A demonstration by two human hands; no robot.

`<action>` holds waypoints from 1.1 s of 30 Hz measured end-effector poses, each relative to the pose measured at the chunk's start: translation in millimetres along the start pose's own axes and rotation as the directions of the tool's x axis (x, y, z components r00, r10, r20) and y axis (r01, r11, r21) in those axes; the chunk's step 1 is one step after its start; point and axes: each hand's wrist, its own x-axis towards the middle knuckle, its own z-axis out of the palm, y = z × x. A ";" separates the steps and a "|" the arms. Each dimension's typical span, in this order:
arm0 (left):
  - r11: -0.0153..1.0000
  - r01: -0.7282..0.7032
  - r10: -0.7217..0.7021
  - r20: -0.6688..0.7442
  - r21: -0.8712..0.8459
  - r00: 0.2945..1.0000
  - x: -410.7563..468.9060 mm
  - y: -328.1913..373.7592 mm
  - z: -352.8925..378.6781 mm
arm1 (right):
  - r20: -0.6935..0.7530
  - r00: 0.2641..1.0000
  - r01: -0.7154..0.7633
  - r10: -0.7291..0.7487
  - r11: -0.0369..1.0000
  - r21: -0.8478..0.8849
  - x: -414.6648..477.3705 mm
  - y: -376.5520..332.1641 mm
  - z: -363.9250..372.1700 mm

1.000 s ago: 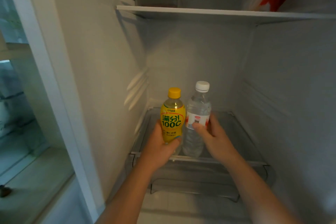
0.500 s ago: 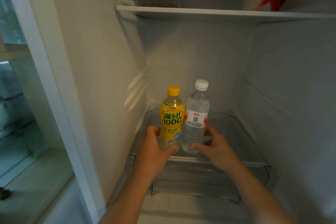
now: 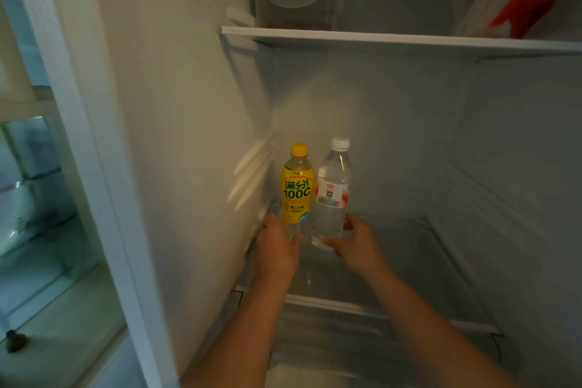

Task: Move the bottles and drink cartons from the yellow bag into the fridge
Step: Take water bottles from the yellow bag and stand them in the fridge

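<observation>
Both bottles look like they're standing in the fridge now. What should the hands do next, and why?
Probably let go and draw both hands back. The yellow bottle and the water bottle seem to stand upright, side by side, at the back left of the glass shelf, with the left hand and right hand curled round their bases.

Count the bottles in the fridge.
2. The yellow bottle stands back left on the lower shelf, in the left hand; the clear bottle stands just right of it, in the right hand. Others may be hidden.
</observation>
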 end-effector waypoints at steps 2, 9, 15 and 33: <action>1.000 0.026 -0.025 -0.013 0.017 1.000 10.6 2.1 5.2 | -0.008 1.000 0.005 -0.005 1.000 -0.009 12.6 -3.2 3.6; 0.995 0.091 -0.088 -0.066 0.046 0.994 51.2 4.3 17.5 | -0.018 0.999 0.033 -0.033 0.998 -0.049 51.3 -7.7 25.7; 0.979 0.167 -0.157 -0.086 0.118 0.984 76.6 4.8 27.6 | -0.024 1.000 0.016 -0.018 0.997 -0.075 75.7 -8.9 43.4; 0.996 -0.077 0.074 0.071 0.035 0.995 17.7 5.7 21.6 | 0.089 0.993 0.076 -0.074 0.997 -0.019 5.7 -8.6 3.6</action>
